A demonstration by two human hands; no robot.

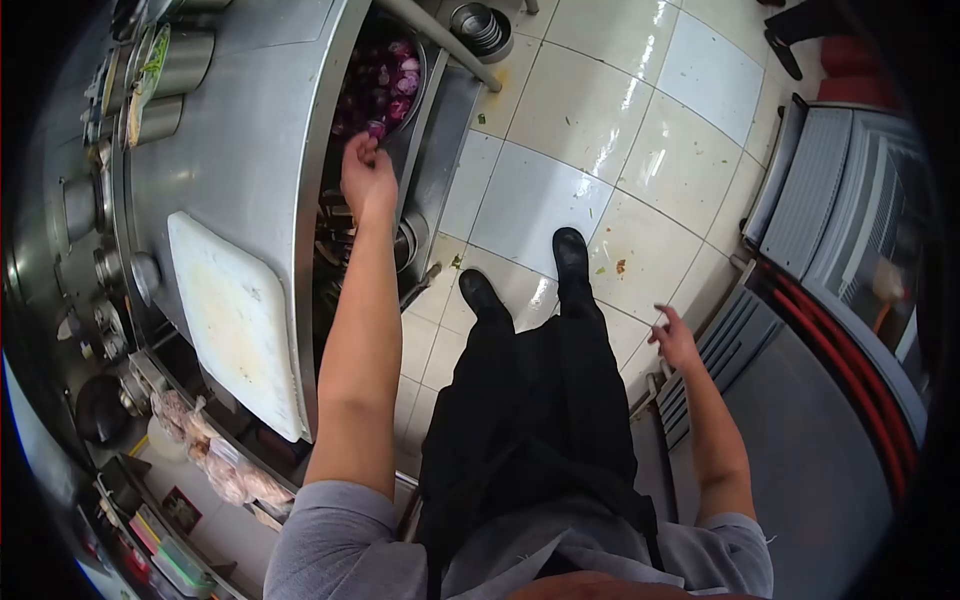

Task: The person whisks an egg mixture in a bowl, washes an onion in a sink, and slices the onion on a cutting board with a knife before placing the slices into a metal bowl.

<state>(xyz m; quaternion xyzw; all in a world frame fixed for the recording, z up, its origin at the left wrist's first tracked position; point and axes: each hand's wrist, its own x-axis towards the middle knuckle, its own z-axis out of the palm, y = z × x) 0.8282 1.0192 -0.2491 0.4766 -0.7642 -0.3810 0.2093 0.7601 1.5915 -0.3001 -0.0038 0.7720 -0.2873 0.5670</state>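
My left hand (369, 178) reaches below the steel worktop, at the near rim of a large metal bowl (424, 85). Purple-red pieces that look like red onions (398, 78) fill this bowl. The fingers of that hand are curled together, and a purple piece shows right at their tips. Whether it is gripped or only touched is unclear. My right hand (676, 338) hangs in the air on the other side, fingers apart and nothing in them, near a grey slatted panel (712, 345).
A white cutting board (232, 320) lies on the steel worktop (235, 140), with metal containers (180, 65) farther along it. Stacked small bowls (478, 30) stand on the tiled floor (560, 110), where food scraps lie. A glass-fronted appliance (860, 215) is at right. Another person's leg (800, 30) shows top right.
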